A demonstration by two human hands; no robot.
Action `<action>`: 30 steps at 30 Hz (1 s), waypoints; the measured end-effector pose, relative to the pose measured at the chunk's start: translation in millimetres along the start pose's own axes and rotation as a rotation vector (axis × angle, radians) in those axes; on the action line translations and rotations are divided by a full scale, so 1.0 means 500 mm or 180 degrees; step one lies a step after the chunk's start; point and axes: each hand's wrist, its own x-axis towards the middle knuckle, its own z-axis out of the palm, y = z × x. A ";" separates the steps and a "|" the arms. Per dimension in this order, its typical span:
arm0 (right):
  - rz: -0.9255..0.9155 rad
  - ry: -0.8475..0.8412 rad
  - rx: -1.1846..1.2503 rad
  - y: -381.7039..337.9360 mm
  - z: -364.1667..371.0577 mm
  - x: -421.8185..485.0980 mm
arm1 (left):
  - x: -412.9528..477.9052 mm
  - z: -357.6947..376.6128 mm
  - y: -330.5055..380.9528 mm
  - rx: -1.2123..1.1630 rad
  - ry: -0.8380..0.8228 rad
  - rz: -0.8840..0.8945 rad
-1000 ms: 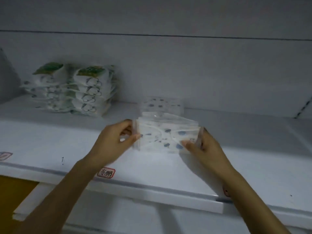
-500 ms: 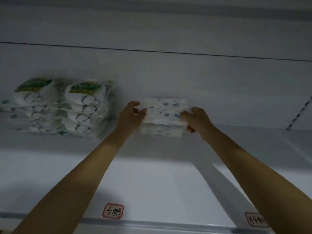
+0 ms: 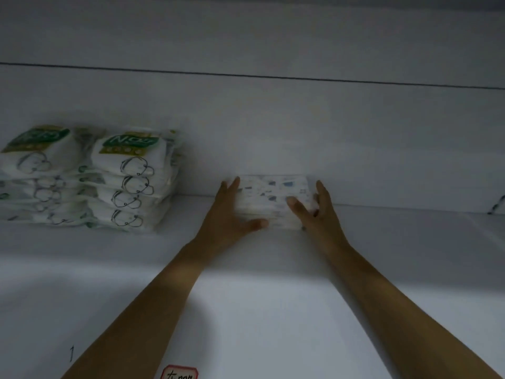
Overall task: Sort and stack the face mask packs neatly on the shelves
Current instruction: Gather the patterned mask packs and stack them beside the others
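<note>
Two bare arms reach across a white shelf (image 3: 273, 310) toward its back wall. Both hands, fingers straight, press the sides of a small stack of patterned mask packs (image 3: 276, 199) lying flat at the back of the shelf: the left hand (image 3: 226, 214) against its left end, the right hand (image 3: 317, 214) against its right end. Well to the left stand two stacks of green-labelled mask packs (image 3: 90, 179). A red-bordered label (image 3: 179, 372) sits at the shelf's front edge.
</note>
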 end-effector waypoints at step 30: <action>-0.0827 -0.0333 -0.1081 0.038 0.005 0.015 | 0.007 0.002 -0.008 0.0010 0.0404 0.0119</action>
